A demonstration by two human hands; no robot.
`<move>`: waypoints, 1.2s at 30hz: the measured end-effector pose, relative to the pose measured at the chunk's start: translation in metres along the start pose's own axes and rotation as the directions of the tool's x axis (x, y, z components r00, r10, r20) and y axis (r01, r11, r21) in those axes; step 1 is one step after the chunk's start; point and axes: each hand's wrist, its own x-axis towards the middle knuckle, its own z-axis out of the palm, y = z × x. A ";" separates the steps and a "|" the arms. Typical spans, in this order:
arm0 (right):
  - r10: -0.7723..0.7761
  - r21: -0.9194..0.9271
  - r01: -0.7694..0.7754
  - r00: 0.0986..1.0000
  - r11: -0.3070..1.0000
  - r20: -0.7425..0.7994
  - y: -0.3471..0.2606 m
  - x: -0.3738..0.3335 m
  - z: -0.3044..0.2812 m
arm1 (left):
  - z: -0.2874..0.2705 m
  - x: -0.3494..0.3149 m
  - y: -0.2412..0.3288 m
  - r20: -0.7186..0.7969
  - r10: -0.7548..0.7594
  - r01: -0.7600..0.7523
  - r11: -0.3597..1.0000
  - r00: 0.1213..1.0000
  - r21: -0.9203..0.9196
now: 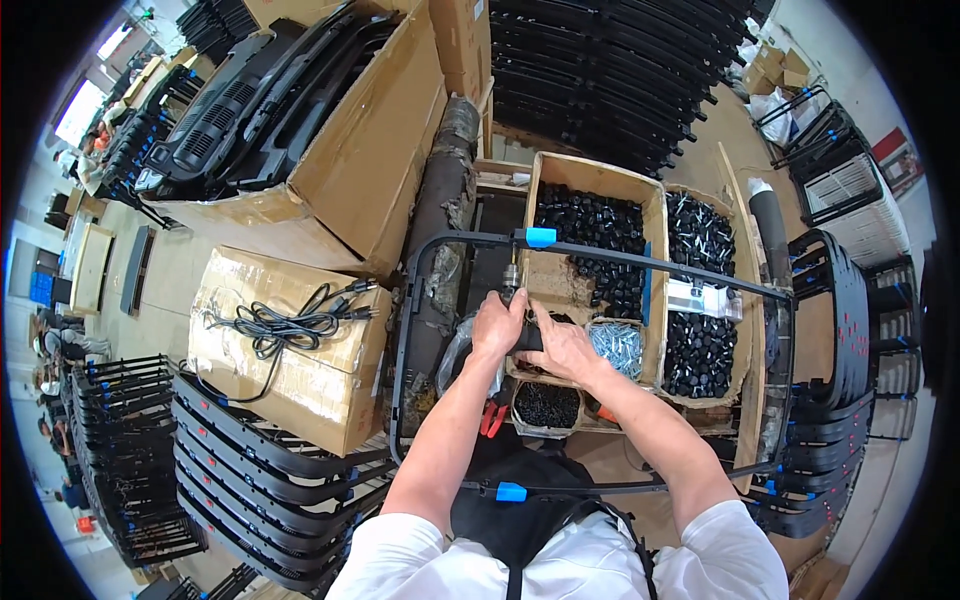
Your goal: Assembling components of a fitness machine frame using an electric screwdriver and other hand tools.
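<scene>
A power drill (511,279) with a metal chuck points away from me, its bit against or close to the far rail of a black tubular frame (630,257). My left hand (495,325) is closed around the front of the drill body. My right hand (562,350) is closed at the dark rear part of the drill, which it partly hides. Blue tape (541,238) wraps the far rail just right of the bit, and another blue piece (511,491) marks the near rail. The frame lies across the bench and spans both sides of my arms.
Beneath the frame are cardboard trays of black caps (598,225), silver screws (618,346) and black screws (546,405). Red-handled pliers (492,418) lie near my waist. A carton (270,350) with a coiled black cable (285,325) stands left; stacked black frames (270,480) surround the bench.
</scene>
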 end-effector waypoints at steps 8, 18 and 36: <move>-0.021 -0.004 0.020 0.998 1.000 -0.057 -0.003 0.004 0.001 | 0.001 0.007 0.005 -0.015 -0.004 0.005 0.999 1.000 0.035; -0.020 0.078 0.031 0.990 0.997 -0.136 -0.014 -0.004 0.018 | -0.001 -0.003 0.003 -0.005 -0.004 0.005 0.998 1.000 0.063; 0.009 -0.026 -0.012 0.993 1.000 -0.117 -0.034 -0.034 0.010 | -0.001 -0.035 -0.005 -0.166 0.091 -0.072 0.991 0.982 0.115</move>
